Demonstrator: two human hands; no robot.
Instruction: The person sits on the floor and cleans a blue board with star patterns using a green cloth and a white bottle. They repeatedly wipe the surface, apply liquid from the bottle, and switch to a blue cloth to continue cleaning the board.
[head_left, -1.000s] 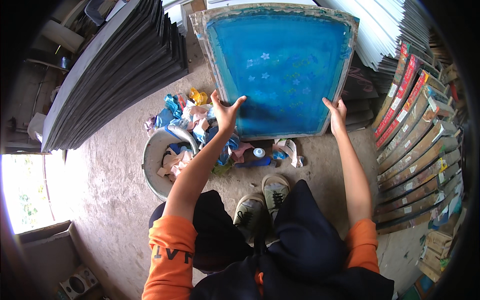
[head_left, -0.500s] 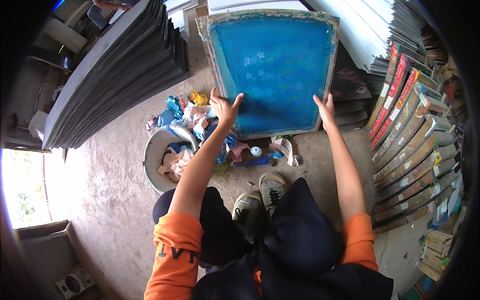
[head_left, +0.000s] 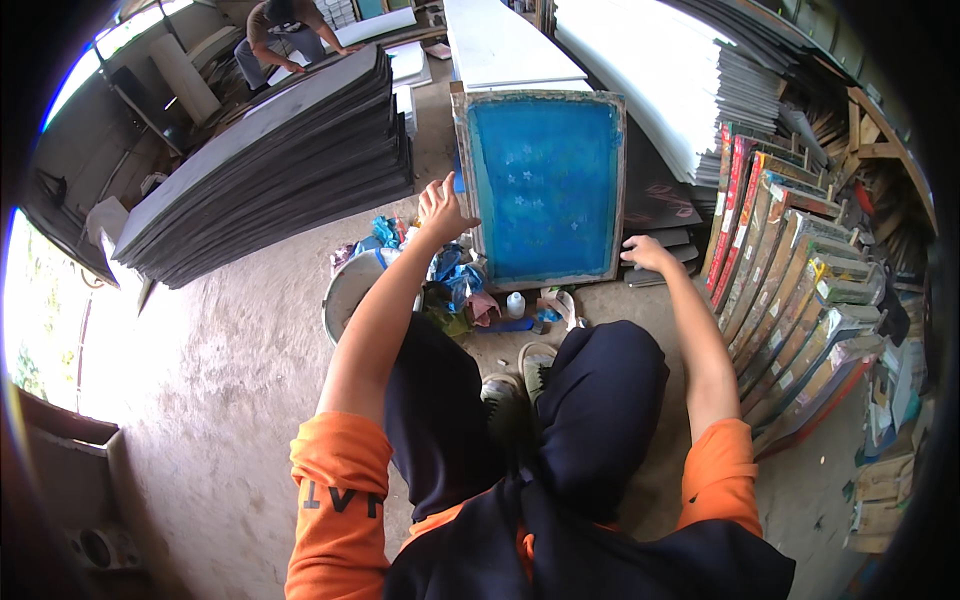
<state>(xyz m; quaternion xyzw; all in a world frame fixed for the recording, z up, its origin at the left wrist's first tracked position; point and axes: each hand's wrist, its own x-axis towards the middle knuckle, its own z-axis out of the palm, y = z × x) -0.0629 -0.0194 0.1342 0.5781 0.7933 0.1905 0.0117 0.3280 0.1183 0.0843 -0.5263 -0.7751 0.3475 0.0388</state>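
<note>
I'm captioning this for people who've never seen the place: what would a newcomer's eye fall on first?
First, the bright blue framed panel in the middle, with the left hand beside its left edge and the right hand near its lower right corner. Next, the thick stack of dark sheets at upper left and the glaring white sheets at upper right. Then the row of frames crowded along the right, some with red edges.

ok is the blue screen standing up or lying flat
Standing up: the screen has its lower edge on the floor, blue face toward the camera. Whether it touches the white sheets behind, I cannot tell.
</note>
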